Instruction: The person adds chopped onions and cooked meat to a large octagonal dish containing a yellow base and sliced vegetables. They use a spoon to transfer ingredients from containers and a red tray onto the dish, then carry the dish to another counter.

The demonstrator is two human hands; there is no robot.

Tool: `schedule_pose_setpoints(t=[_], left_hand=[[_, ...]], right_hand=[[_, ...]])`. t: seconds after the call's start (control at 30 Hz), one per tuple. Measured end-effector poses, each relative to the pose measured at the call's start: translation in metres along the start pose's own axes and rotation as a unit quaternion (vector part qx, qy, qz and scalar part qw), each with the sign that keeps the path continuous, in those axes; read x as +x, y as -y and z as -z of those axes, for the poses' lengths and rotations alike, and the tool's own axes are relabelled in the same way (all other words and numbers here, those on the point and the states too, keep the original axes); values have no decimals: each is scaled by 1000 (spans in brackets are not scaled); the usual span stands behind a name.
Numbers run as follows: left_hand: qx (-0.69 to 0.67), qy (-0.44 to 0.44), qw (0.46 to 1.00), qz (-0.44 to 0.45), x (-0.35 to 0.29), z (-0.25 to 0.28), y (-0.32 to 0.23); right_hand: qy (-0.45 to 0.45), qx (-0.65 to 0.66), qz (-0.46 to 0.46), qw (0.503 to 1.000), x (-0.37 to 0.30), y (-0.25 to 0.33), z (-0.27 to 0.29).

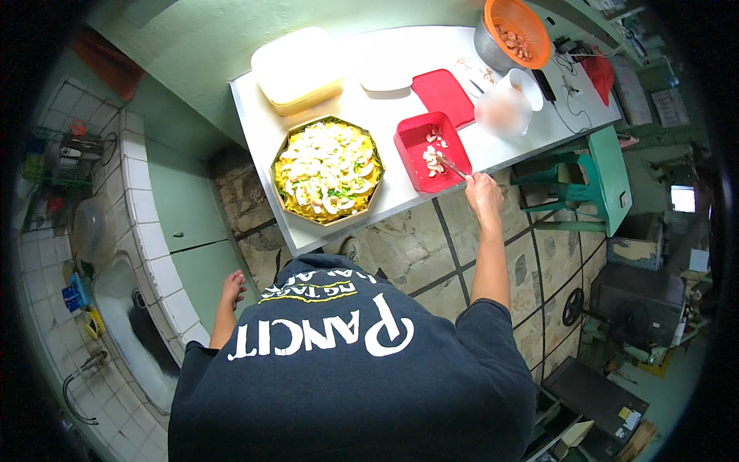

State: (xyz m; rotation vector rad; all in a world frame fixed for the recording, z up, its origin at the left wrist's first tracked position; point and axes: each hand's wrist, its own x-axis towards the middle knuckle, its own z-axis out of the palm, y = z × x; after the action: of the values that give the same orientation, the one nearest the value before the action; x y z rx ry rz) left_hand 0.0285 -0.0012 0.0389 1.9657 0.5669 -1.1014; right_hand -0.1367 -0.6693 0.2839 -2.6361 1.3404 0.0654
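My right hand (484,199) is closed round the handle of a metal spoon (456,167). The spoon's tip reaches in among small pale food pieces (433,160) at the bottom of a red plastic container (419,182). To the left of it stands an octagonal tray (297,213) of yellow noodles topped with egg slices, greens and pale chopped pieces (327,158). My left hand (233,290) hangs low beside my body, away from the table, with nothing in it and its fingers loosely apart.
A red lid (444,98) lies behind the red container. A cream tub (296,73) stands at the back left; an orange colander (541,32) of pinkish pieces rests in a metal pot (493,48). Green stools (566,185) stand right of the white table (389,202); a sink (127,308) is left.
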Motion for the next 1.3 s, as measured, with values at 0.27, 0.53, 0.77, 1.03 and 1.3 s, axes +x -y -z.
schedule_pose_setpoints(t=[0.27,0.53,0.77,1.03,1.3], left_hand=[[-4,-4,1000,14,-11,-2,22],[-20,-23,998,56,-20,-11,46],[-35,-44,997,48,-44,-9,12],[-37,-29,996,75,-36,-5,50],[22,-13,997,70,-33,-3,41]], right_hand=[[-109,83,52,989,-12,-18,28],[-105,264,192,939,-25,70,-2],[-25,241,230,943,-26,109,-39],[-86,219,258,937,-19,97,-44],[-56,-16,-8,998,8,0,18]])
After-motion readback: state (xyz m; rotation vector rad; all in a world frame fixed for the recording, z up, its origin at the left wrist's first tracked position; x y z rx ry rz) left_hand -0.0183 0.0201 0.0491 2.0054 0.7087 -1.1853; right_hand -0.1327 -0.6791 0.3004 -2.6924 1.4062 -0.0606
